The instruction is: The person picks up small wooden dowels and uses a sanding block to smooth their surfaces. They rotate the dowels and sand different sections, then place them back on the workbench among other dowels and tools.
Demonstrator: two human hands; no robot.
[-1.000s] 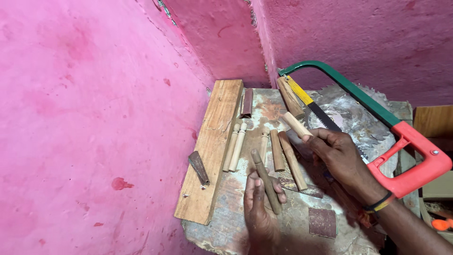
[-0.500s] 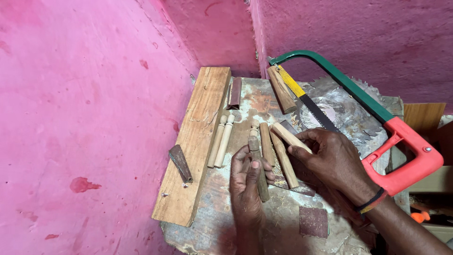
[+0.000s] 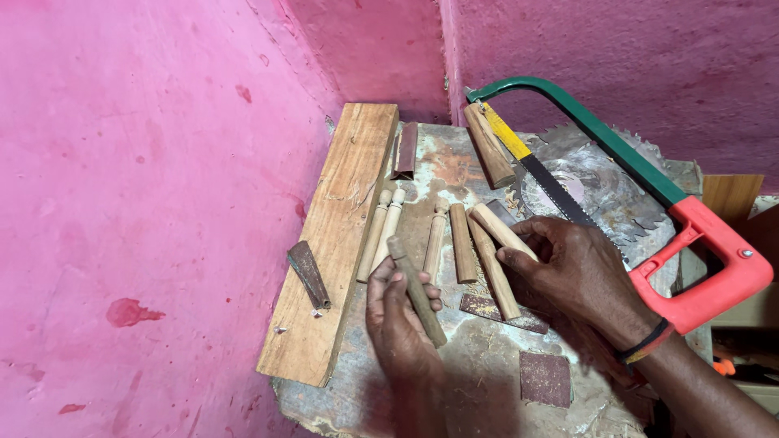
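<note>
Pink-walled corner, crowded workbench [image 3: 479, 381] edge

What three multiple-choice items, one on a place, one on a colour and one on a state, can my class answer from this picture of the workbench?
1. Where does the hacksaw lie?
A. on the right of the bench
B. on the long plank
C. on the floor

2. What colour is the saw's handle?
A. blue
B. red
C. yellow

3. What is the left hand doing?
A. resting flat and empty
B. gripping the saw
C. holding a dark wooden stick

Answers: 1 A, it lies at the bench's right side, over a round saw blade; 2 B, the grip is red and the frame green; 3 C, its fingers close round the stick.
</note>
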